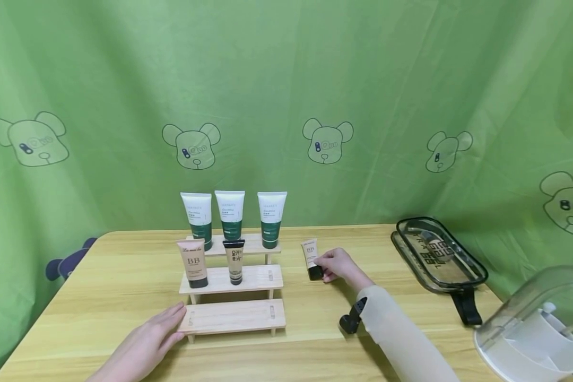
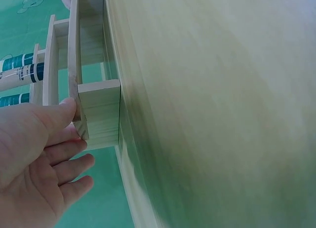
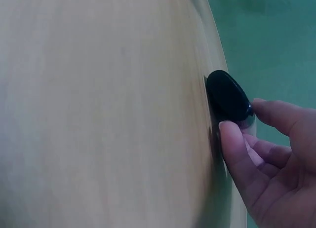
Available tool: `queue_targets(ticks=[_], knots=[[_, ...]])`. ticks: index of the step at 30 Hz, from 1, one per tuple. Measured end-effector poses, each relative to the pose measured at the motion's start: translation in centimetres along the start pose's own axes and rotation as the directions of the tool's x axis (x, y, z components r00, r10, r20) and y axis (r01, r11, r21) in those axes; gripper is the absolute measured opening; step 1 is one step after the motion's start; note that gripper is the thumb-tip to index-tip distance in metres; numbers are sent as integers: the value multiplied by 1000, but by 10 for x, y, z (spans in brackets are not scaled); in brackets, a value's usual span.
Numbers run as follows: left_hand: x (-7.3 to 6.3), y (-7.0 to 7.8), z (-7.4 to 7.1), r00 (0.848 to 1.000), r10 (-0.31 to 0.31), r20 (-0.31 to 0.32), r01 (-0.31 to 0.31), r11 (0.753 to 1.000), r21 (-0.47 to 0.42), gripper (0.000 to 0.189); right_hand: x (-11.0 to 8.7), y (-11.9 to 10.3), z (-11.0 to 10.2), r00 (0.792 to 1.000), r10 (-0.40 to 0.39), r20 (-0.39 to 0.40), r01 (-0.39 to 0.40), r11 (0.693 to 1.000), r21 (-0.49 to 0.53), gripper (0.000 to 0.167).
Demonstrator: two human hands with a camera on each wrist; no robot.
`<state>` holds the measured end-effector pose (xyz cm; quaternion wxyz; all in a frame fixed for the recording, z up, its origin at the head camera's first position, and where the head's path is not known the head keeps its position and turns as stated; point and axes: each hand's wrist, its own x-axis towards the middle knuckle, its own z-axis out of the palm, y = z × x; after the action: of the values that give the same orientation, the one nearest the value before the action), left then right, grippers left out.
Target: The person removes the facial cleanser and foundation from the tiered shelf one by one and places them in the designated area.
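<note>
A three-step wooden display stand (image 1: 231, 315) is on the table. My left hand (image 1: 148, 339) holds the left end of its lowest step; in the left wrist view, the thumb and index finger of the left hand (image 2: 39, 154) pinch the board's corner. To the stand's right, my right hand (image 1: 341, 268) pinches a small beige BB cream tube (image 1: 310, 253) near its black cap. The cap (image 3: 228, 95) sits close to the tabletop in the right wrist view, between thumb and forefinger, hiding most of the tube. A larger pink-beige BB tube (image 1: 193, 262) and a slim black-topped tube (image 1: 235, 262) stand on the middle step.
Three white-and-green tubes (image 1: 230, 212) stand on the top step. At the back right lies a clear black-edged pouch (image 1: 436, 254) with a strap. A white container with a transparent cover (image 1: 530, 339) occupies the right front corner. Behind the table hangs a green curtain (image 1: 267, 79).
</note>
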<state>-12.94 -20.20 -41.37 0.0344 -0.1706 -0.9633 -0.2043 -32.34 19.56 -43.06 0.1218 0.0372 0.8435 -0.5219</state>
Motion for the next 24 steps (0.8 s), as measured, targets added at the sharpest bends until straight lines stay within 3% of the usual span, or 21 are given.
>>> queue_targets(ticks=[11, 24], knots=[[-1, 1, 0, 1000, 19, -25, -18, 1000, 13, 45, 0, 3, -3, 1000, -13, 12, 13, 1000, -2, 28], [-1, 2, 0, 1000, 11, -13, -11, 1000, 5, 46, -6, 0, -10, 1000, -25, 17, 25, 1000, 3, 28]])
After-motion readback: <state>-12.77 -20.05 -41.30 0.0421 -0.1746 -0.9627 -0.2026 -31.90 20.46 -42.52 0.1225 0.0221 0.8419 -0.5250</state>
